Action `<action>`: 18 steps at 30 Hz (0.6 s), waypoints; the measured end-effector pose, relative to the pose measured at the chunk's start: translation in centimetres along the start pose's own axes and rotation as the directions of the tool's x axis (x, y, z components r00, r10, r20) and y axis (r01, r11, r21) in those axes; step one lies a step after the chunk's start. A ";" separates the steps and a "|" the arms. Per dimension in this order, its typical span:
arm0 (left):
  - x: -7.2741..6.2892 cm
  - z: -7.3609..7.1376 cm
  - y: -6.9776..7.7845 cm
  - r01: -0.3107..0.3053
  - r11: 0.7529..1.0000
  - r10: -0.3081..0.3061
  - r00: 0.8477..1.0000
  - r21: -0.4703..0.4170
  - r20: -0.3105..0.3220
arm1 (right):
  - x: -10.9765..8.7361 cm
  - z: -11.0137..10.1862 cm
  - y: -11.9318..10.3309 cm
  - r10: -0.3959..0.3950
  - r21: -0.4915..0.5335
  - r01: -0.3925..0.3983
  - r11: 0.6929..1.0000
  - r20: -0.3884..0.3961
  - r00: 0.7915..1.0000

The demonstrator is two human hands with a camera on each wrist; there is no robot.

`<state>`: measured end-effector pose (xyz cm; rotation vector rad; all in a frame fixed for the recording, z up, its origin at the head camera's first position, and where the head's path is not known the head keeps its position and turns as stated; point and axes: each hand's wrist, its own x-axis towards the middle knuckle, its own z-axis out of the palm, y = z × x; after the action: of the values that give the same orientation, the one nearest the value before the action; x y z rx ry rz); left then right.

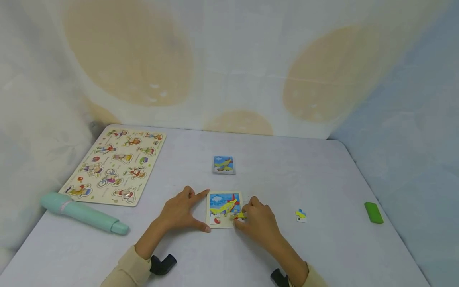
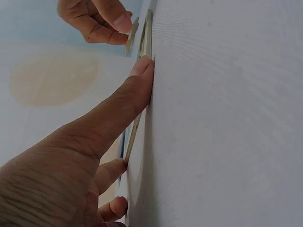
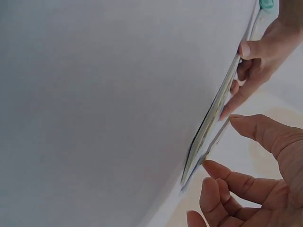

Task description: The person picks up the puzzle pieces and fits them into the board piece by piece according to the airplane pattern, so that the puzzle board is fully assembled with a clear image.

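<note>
A small square airplane puzzle board (image 1: 224, 224) lies on the table, its lower strip showing bare wood. My left hand (image 1: 179, 211) steadies its left side, the straight thumb at the near corner and the index finger at the far corner. Over the board's lower right part, my right hand (image 1: 261, 223) pinches a puzzle piece (image 1: 239, 217) with yellow and red on it between thumb and fingertips. In the right wrist view that piece (image 3: 220, 135) is tilted close above the board. Another loose puzzle piece (image 1: 301, 216), yellow and blue on white, lies to the right.
Behind the board sits a small square airplane picture (image 1: 224, 165). A large peg puzzle board (image 1: 118, 163) with several figures occupies the back left, a mint-green pen-shaped device (image 1: 86, 213) at its front edge. Far right lies a green block (image 1: 373, 213). Cloth walls (image 1: 229, 79) enclose the table.
</note>
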<state>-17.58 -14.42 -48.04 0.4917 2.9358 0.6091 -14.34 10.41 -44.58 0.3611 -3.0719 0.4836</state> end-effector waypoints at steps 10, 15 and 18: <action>0.0 -0.1 0.0 -0.007 1.000 0.007 1.000 -0.006 0.001 | 0.5 0.7 -1.3 -0.086 -0.014 0.086 0.996 0.001 0.996; 0.1 0.0 -0.1 -0.005 1.000 0.005 1.000 -0.003 0.002 | 0.8 1.2 -1.7 -0.108 -0.029 0.108 0.994 0.008 0.994; 0.1 0.1 -0.2 -0.003 1.000 0.003 1.000 -0.002 0.004 | 0.9 1.5 -2.0 -0.112 -0.047 0.112 0.993 0.016 0.994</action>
<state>-17.74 -14.47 -48.20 0.4970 2.9307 0.6105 -14.74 7.87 -45.38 0.5340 -3.0483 0.4041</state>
